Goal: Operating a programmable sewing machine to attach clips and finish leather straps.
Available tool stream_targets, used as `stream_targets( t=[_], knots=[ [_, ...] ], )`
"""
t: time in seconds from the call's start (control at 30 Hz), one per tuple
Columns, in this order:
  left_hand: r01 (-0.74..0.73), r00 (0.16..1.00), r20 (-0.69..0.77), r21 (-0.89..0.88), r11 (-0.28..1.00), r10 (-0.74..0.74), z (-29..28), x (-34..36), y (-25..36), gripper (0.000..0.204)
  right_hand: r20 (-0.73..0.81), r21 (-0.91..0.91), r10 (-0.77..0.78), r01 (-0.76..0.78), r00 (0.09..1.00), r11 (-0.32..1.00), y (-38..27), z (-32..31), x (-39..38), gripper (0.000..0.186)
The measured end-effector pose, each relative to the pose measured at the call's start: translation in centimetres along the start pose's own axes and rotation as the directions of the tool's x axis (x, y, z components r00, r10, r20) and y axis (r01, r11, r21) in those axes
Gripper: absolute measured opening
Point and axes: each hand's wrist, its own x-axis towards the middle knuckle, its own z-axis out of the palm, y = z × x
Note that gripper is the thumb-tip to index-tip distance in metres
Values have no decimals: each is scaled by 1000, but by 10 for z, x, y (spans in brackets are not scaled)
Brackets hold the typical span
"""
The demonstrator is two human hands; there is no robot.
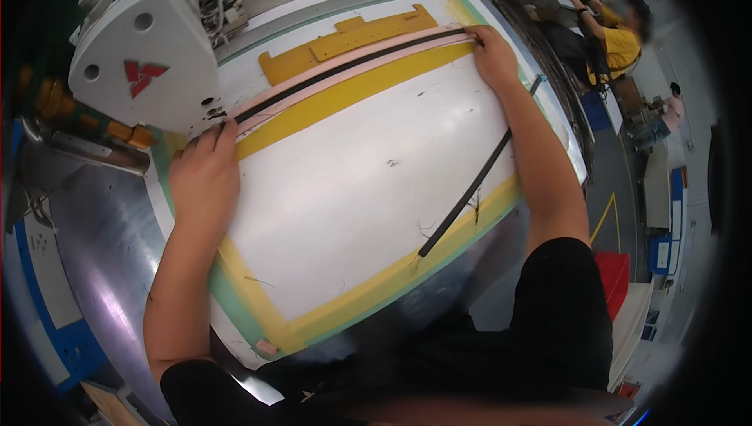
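The left end of the long black strip (345, 71) disappears at the fingertips of the left hand (205, 167), and its right end is covered by the right hand (493, 54). The left hand's fingers are bent close together, fingertips down on the strip beside the lower edge of the white machine head (145, 42); its thumb is mostly out of sight, so whether it pinches or only presses cannot be told. The right hand is partly curled, fingertips on the other end, and its grip underneath is likewise hidden. Between them the strip lies along a pink band (307, 75), with a mustard-yellow strip (345, 97) on the near side and an orange-yellow template (352, 38) on the far side. A second black strip (474, 191), with loose threads at its near end, slants across the white sheet (376, 199) and is partly covered by the right forearm. The sheet is smudged, edged with yellow and green tape, and set on a shiny metal worktop (102, 214) whose near edge is blocked by the dark clothing. In the room to the right, a person in a yellow top (619, 46) and a smaller, blurred one in pink (672, 112) appear beyond a red box (612, 277); the fisheye's black rim cuts off the rest.
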Motion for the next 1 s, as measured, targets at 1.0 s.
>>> stream_targets(
  t=[1.0],
  knots=[
    [92,995,-20,-163,982,-97,-5,-10,3,43,95,639,-672,472,734,607,-266,1,-50,34]
  ],
)
